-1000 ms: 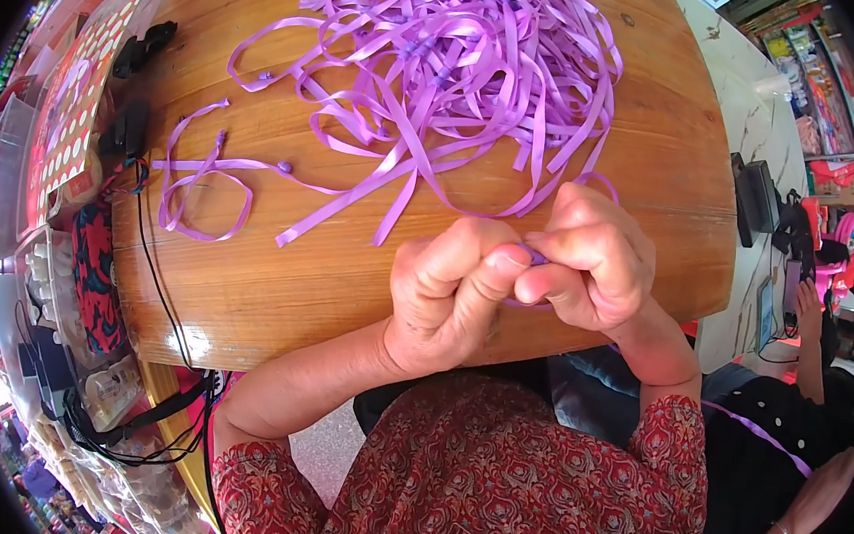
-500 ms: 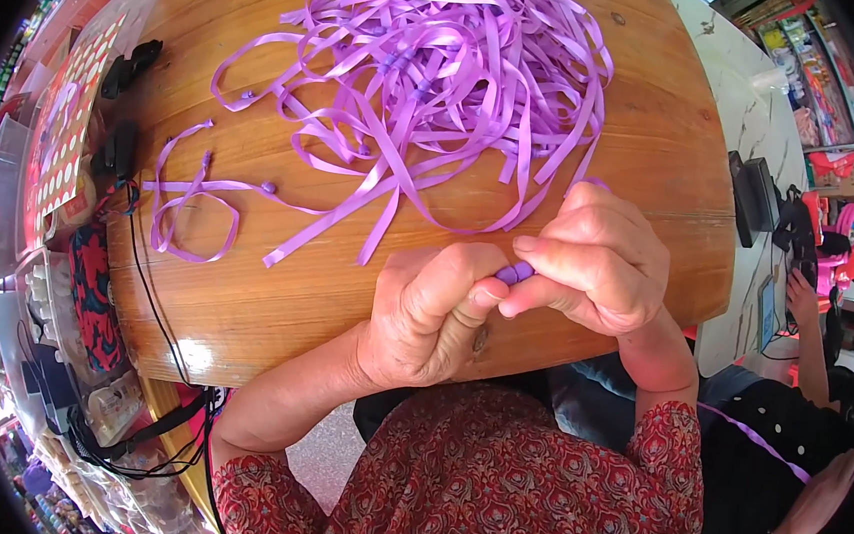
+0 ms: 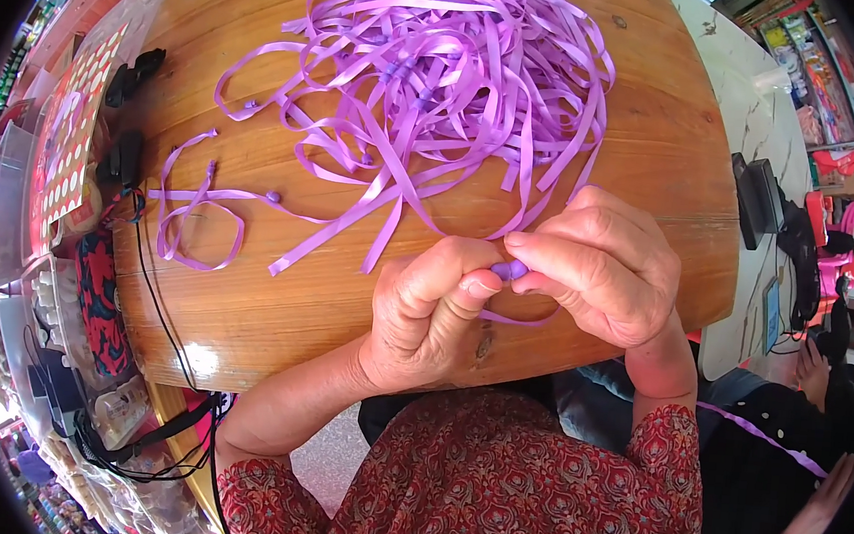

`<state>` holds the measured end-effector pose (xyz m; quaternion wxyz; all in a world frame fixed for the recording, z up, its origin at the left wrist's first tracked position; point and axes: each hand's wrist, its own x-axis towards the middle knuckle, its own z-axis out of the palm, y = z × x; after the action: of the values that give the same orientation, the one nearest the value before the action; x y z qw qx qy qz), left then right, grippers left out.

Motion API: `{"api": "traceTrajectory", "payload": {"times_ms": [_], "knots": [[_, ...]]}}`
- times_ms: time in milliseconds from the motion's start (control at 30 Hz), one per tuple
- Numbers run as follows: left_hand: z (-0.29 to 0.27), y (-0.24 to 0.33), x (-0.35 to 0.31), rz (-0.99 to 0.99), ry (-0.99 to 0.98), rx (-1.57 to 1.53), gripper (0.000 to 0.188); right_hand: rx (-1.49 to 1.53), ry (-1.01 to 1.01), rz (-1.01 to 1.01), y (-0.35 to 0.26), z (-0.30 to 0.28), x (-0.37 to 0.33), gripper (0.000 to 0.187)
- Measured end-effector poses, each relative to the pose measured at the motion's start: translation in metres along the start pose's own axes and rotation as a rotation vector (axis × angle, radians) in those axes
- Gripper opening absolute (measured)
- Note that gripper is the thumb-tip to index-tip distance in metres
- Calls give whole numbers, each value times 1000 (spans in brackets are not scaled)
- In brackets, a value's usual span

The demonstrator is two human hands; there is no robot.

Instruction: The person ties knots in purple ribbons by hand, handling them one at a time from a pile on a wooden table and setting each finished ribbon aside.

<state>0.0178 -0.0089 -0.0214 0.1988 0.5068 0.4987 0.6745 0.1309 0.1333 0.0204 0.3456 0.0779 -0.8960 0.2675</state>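
Low centre of the frame, both hands meet just over the near edge of the wooden table (image 3: 242, 323) — the left hand (image 3: 428, 317) and right hand (image 3: 603, 266) pinch one purple ribbon strip (image 3: 509, 269) between fingertips. The ribbon pile (image 3: 442, 77) fills the upper centre; bare wood lies between — a loose looped strip (image 3: 195, 219) at left.

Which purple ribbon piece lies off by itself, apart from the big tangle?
The looped ribbon at the table's left side, near the black cable. It lies flat, left of the heaped pile.
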Motion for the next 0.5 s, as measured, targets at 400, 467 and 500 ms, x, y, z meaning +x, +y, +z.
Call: {"api": "traceTrajectory", "payload": {"times_ms": [400, 467, 500], "knots": [[2, -1, -2, 5, -52, 7, 15, -25, -43, -45, 1, -5, 0, 27], [0, -2, -3, 4, -77, 16, 14, -14, -50, -48, 0, -4, 0, 26], [0, -2, -3, 33, -90, 19, 13, -3, -58, -50, 0, -4, 0, 25]]}}
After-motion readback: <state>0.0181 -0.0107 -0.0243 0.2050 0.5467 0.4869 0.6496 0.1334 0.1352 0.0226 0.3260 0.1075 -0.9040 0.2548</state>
